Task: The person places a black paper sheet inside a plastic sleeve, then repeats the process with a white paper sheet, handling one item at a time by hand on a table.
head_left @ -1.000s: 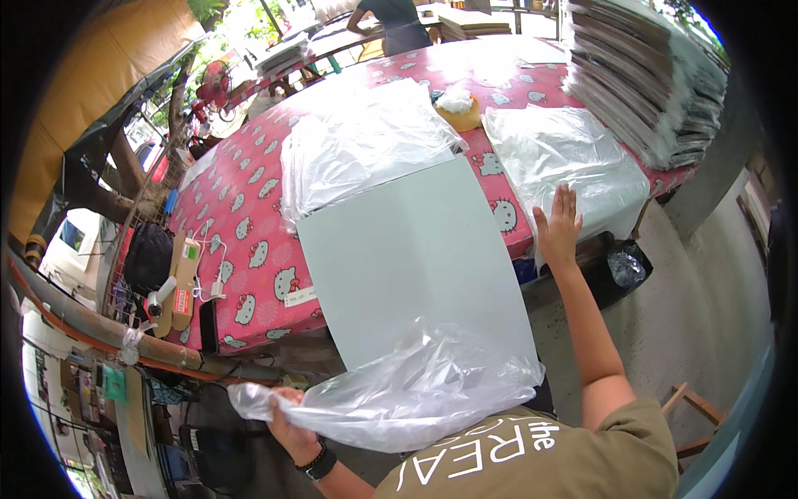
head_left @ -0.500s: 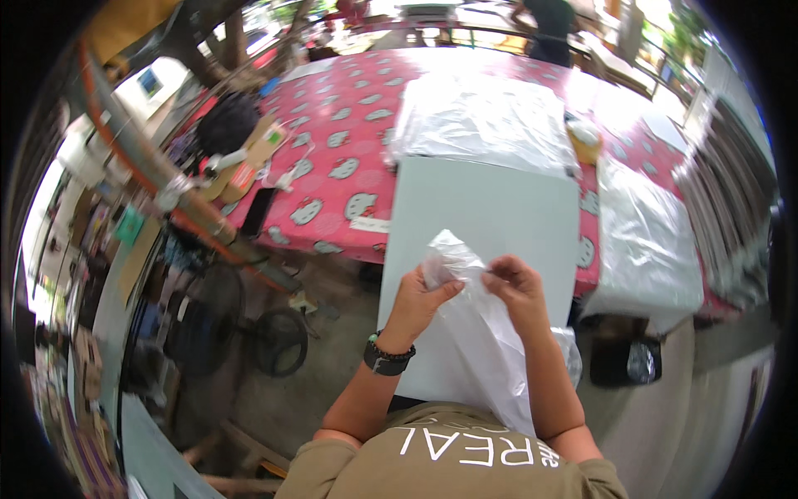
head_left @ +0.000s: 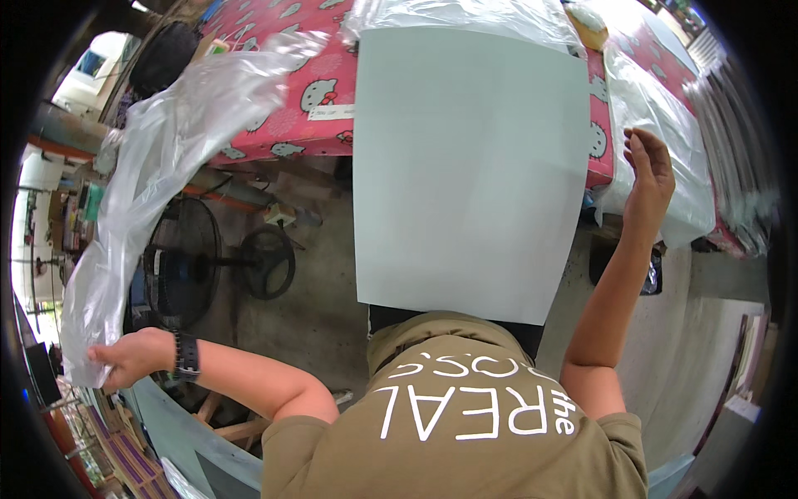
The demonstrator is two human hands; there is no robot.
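Left hand (head_left: 133, 359), fingers pinching the plastic bag (head_left: 137, 187) along frame left; right hand (head_left: 648, 175), fingers loosely bent, nothing visibly held; pale board (head_left: 470, 175), mid-frame, overhanging table (head_left: 262, 141), could slide if bumped.

Plastic film (head_left: 158, 158): far end blurred; right stack (head_left: 736, 150) blurred; tablecloth (head_left: 324, 71) cut off above.

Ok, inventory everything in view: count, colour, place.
plastic bag: 1, clear, left
large sheet: 1, pale grey-green, centre
tablecloth: 1, patterned pink, top
plastic-covered piles: 2, clear, beyond sheet and right
sheet stack: 1, grey, far right
round container: 1, yellow, upper right
bundle: 1, black, upper left
pedestal fan: 1, black, left
tub: 1, black, right
shirt: 1, olive, bottom
left hand: 1, bare, lower left, gripping bag
right hand: 1, bare, beside right pile
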